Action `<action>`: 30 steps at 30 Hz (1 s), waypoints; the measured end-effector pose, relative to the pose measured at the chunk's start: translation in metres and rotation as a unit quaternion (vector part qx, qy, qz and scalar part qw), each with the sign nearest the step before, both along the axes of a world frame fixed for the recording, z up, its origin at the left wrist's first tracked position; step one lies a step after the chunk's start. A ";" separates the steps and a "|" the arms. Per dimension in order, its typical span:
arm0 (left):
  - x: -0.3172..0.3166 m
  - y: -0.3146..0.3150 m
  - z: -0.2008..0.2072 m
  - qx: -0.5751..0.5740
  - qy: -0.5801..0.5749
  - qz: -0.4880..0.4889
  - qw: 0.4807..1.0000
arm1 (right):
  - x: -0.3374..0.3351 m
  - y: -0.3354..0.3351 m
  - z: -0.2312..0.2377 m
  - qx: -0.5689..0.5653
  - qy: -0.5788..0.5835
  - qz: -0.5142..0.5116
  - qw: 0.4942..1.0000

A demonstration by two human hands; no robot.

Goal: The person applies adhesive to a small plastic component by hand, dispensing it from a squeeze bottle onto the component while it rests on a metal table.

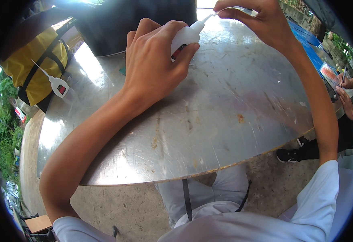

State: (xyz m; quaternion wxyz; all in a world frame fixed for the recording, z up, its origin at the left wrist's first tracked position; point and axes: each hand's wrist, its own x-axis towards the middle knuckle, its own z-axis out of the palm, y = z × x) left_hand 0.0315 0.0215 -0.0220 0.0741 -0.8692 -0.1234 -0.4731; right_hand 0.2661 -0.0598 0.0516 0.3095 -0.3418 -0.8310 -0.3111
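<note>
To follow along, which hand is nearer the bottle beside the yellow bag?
Left. The left hand is right of that bottle; the right hand is much farther right.

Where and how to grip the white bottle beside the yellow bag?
Probably by the white bottle's broad body, from the right: the yellow bag is behind and left, and the long, thin nozzle slants up-left in view. Standing or lying: unclear.
</note>
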 end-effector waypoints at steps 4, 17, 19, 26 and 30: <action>0.000 0.000 -0.001 0.002 -0.010 -0.001 1.000 | 0.000 -0.001 -0.001 0.004 0.002 -0.001 1.000; -0.004 -0.003 0.002 0.004 0.021 0.025 0.999 | -0.001 -0.001 0.001 0.012 -0.001 -0.007 1.000; -0.002 -0.002 0.001 0.006 -0.008 -0.006 1.000 | -0.001 -0.001 0.001 0.015 -0.005 -0.007 1.000; -0.005 -0.003 0.000 0.000 0.001 0.001 1.000 | -0.003 0.000 -0.001 0.007 0.008 0.001 1.000; -0.006 -0.003 0.000 0.004 0.012 0.010 1.000 | -0.003 0.001 -0.002 -0.008 0.019 0.001 1.000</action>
